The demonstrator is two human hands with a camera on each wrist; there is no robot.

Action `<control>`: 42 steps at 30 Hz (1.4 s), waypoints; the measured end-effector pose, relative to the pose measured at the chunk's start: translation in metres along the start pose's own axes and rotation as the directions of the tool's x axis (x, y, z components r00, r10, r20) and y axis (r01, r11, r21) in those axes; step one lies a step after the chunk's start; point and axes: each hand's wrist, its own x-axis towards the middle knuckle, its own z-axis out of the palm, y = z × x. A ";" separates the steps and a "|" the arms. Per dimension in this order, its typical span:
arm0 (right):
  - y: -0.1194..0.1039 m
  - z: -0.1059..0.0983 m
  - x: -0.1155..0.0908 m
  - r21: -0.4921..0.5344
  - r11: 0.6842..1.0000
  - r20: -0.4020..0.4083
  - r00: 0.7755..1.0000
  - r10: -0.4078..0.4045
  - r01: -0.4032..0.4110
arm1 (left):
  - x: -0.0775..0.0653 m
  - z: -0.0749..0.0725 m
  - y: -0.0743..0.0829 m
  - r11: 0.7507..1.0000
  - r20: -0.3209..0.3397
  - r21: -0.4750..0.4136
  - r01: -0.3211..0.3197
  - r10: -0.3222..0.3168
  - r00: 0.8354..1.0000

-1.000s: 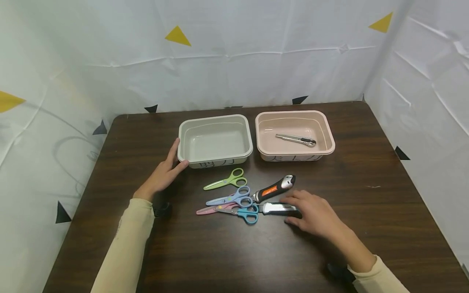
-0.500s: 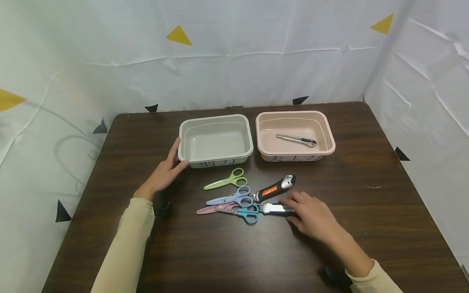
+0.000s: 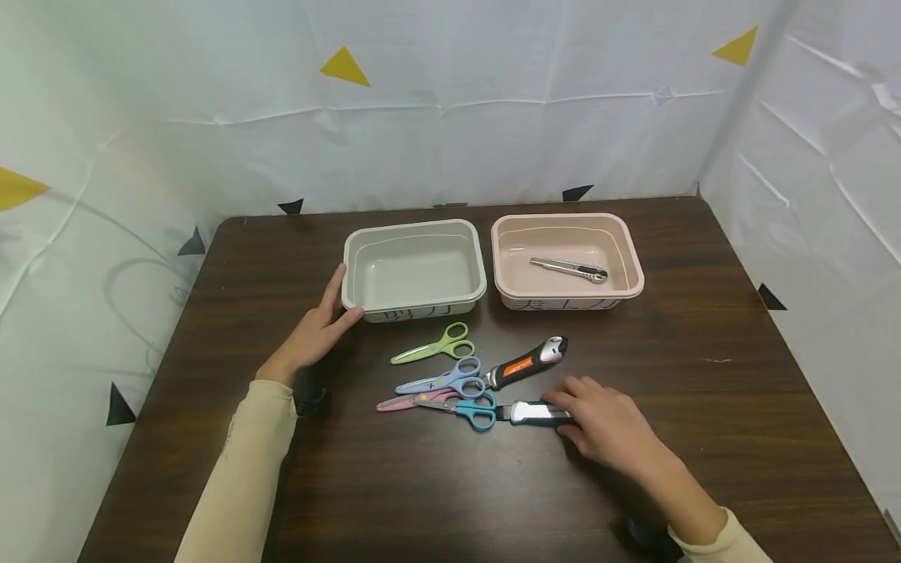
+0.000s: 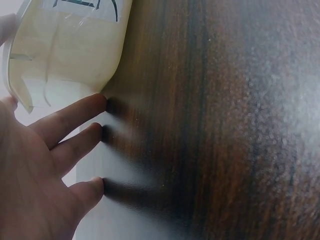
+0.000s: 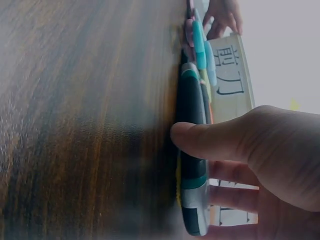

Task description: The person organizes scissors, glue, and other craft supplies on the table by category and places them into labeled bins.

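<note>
My right hand (image 3: 611, 426) pinches the rear of a silver-and-black utility knife (image 3: 533, 413) on the table; in the right wrist view its thumb lies along the dark handle (image 5: 192, 110), fingers on the far side. The knife's front end meets teal-handled scissors (image 3: 475, 411). At the left, my left hand (image 3: 306, 342) rests against the near-left corner of a grey-green box (image 3: 415, 309), thumb at its front and index finger along its side. Its other fingers are spread, tips on the tabletop in the left wrist view. Nothing lies inside this box.
Blue scissors (image 3: 425, 385) overlap pink scissors (image 3: 396, 403), beside the teal pair. Green scissors (image 3: 425, 352) lie nearer the grey-green box. A black-and-orange knife (image 3: 524, 367) lies behind the held one. A pink box (image 3: 500, 266) contains a slim silver box cutter (image 3: 566, 268).
My right hand has closed its fingers on the utility knife and shifted it slightly toward me, swinging its handle end nearer. The left hand has stayed at the grey-green box.
</note>
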 end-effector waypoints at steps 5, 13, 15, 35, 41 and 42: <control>-0.003 -0.005 -0.006 -0.011 1.000 0.025 1.000 -0.003 0.004 | -0.001 0.000 0.001 1.000 -0.006 0.005 -0.004 0.004 1.000; -0.007 -0.012 -0.015 0.001 0.999 0.053 0.998 -0.041 0.041 | -0.002 0.000 0.001 1.000 0.001 0.007 0.001 -0.001 1.000; -0.009 -0.014 -0.016 0.005 0.998 0.049 0.997 -0.058 0.058 | -0.003 0.000 0.001 1.000 0.003 0.008 0.009 -0.009 1.000; 0.006 -0.055 0.012 0.043 0.999 -0.029 0.999 -0.028 0.029 | -0.002 0.000 0.002 1.000 -0.014 0.010 -0.010 0.010 1.000; 0.028 -0.064 0.029 0.061 0.998 -0.091 0.996 -0.021 0.026 | -0.002 0.001 0.001 1.000 -0.014 0.010 -0.008 0.008 1.000; 0.033 -0.067 0.032 0.064 0.998 -0.104 0.995 -0.015 0.022 | -0.002 0.001 0.001 1.000 -0.014 0.010 -0.006 0.006 1.000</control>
